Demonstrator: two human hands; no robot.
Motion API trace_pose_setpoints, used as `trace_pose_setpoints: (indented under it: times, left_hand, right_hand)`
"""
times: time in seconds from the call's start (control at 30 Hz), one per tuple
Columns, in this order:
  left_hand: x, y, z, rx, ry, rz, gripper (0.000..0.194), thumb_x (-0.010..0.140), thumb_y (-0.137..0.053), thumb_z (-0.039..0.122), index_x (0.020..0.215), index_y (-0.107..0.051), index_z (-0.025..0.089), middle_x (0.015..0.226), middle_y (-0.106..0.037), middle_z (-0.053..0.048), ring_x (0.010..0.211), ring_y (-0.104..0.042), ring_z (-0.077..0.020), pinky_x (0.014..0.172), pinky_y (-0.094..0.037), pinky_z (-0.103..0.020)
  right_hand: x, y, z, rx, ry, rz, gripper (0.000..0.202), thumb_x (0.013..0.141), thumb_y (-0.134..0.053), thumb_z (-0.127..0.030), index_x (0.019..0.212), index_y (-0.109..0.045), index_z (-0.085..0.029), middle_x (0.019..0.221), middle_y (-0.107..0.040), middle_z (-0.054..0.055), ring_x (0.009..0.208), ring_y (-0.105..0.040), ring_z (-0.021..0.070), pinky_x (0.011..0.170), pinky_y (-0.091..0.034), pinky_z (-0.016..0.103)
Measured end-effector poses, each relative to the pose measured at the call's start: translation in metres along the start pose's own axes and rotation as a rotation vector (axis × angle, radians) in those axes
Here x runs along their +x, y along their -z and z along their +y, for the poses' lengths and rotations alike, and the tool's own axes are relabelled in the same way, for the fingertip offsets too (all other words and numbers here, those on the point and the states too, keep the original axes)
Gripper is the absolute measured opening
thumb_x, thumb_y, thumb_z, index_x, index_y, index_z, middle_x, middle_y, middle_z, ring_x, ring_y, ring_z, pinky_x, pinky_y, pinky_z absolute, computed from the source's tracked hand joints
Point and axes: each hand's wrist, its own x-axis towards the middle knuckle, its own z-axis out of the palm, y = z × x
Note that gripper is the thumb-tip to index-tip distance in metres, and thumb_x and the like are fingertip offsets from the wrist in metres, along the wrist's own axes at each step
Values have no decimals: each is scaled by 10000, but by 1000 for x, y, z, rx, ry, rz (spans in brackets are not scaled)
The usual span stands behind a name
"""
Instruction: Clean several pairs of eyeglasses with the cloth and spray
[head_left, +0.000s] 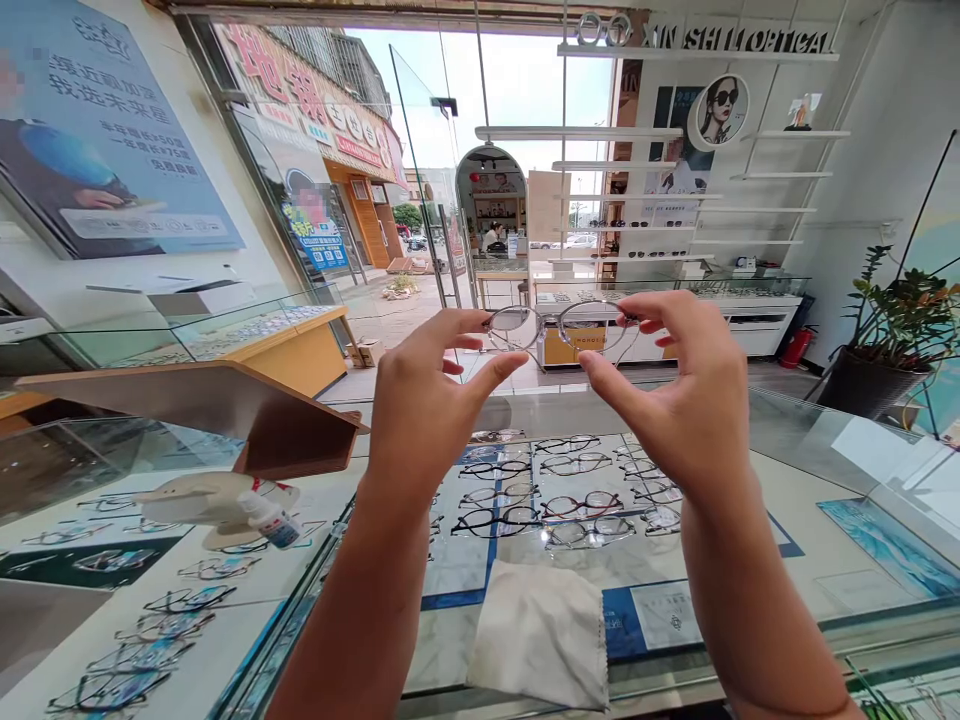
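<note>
A pair of round, clear-framed glasses is held up in the air above the glass counter. My left hand pinches its left side between thumb and fingers. At the right side, my right hand grips the frame near the hinge in the same way. Below the hands, a pale grey cloth lies on the counter's front part. Several rows of glasses show under the glass between my forearms.
A white spray bottle and a beige object stand on the left counter, beside a brown wooden stand. More frames fill the left case. A potted plant stands far right, near a red extinguisher.
</note>
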Motion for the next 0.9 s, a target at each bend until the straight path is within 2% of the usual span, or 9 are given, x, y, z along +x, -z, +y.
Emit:
trace_pose_setpoints:
  times: [0.23, 0.33, 0.47, 0.6, 0.77, 0.9]
  left_hand:
    - [1, -4, -4, -42, -18, -27, 436, 856, -886, 580, 1144, -765, 275, 1109, -838, -55, 954, -816, -239, 670, -630, -287]
    - [0, -9, -6, -98, -26, -13, 436, 877, -876, 531, 1210, -736, 286, 1206, -823, -76, 1045, -816, -258, 663, -636, -282]
    - [2, -19, -11, -178, -46, 43, 474, 908, -860, 453, 1316, -678, 292, 1358, -775, -104, 1191, -787, -275, 730, -661, -283]
    - [3, -28, -15, -241, -60, 84, 486, 920, -857, 423, 1341, -645, 302, 1398, -753, -101, 1241, -768, -273, 779, -676, -294]
    - [0, -37, -12, -176, -119, 238, 523, 943, -832, 457, 1379, -590, 299, 1411, -716, -109, 1330, -718, -287, 836, -697, -330]
    - [-6, -38, -7, -28, -140, 371, 569, 925, -845, 493, 1392, -575, 314, 1407, -679, -107, 1365, -678, -297, 802, -708, -336]
  right_hand:
    - [0, 2, -3, -21, -44, -40, 294, 933, -738, -422, 1198, -701, -301, 1190, -765, 79, 1115, -672, 325, 963, -528, 508]
    - [0, 0, -4, -43, -36, -34, 314, 951, -725, -431, 1241, -695, -315, 1222, -751, 88, 1149, -665, 345, 984, -540, 536]
    - [-1, -6, -5, -91, 23, -11, 363, 951, -741, -404, 1304, -679, -351, 1278, -729, 91, 1236, -633, 387, 1075, -512, 618]
    - [-3, -10, -6, -71, 69, -13, 407, 943, -748, -356, 1342, -666, -362, 1331, -702, 89, 1298, -612, 409, 1146, -462, 672]
    - [-4, -14, -5, 37, -19, 29, 413, 958, -718, -347, 1368, -665, -350, 1398, -681, 105, 1362, -598, 394, 1118, -518, 631]
    - [-1, -17, -2, 148, -123, -7, 474, 971, -675, -345, 1443, -639, -373, 1478, -677, 90, 1396, -612, 363, 1046, -596, 576]
